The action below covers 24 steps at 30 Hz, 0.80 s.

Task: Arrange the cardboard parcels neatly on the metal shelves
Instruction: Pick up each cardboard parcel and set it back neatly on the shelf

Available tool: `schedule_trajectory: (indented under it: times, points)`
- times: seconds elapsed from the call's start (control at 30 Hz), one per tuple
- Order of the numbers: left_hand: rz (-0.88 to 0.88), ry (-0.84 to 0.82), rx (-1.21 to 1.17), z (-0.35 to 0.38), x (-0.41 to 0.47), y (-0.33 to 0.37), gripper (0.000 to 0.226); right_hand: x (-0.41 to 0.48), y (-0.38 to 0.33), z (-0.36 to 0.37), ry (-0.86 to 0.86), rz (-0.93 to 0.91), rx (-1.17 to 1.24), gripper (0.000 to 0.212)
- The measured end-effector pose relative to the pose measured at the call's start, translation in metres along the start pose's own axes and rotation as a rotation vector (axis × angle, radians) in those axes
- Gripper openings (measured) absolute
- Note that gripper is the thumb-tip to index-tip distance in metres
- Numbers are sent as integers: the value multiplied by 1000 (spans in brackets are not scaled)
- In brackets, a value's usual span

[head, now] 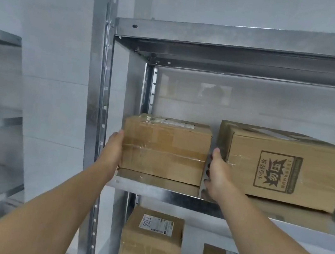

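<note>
Our left hand (pixel 113 150) and right hand (pixel 219 177) press flat on one parcel (pixel 165 148). The other parcels (pixel 286 170) look tidy, so we think we are nearly done.

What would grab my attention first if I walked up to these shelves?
First, the taped cardboard parcel on the middle metal shelf, with the left hand pressed on its left side and the right hand on its right side. Just right of it sits a larger box with a bold black printed stamp, and on the shelf below stands a labelled parcel with handwriting on it.
</note>
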<state>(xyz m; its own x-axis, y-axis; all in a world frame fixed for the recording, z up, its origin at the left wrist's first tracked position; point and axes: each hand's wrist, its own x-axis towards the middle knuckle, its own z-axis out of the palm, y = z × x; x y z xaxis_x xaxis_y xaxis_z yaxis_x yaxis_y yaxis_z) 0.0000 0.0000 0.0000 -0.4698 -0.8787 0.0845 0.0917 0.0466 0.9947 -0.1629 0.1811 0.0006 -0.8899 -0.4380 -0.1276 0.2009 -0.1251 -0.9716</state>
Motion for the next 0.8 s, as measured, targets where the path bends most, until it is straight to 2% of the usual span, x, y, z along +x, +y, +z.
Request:
schedule_trajectory:
  times: [0.13,0.23,0.3,0.43,0.8]
  points:
    - [-52,-43,-103,5,31,13,66,36,-7,11,3,56,93,83]
    - [-106,-49,-138,6,53,16,80,68,-8,6,29,102,33,101]
    - [-143,-66,-162,8,64,16,87,71,-13,3,10,113,-4,96]
    - [-162,-121,-125,17,60,28,60,69,-25,-4,-66,125,-88,71]
    - [-197,-133,-51,25,53,41,43,74,-37,-14,-129,127,-196,53]
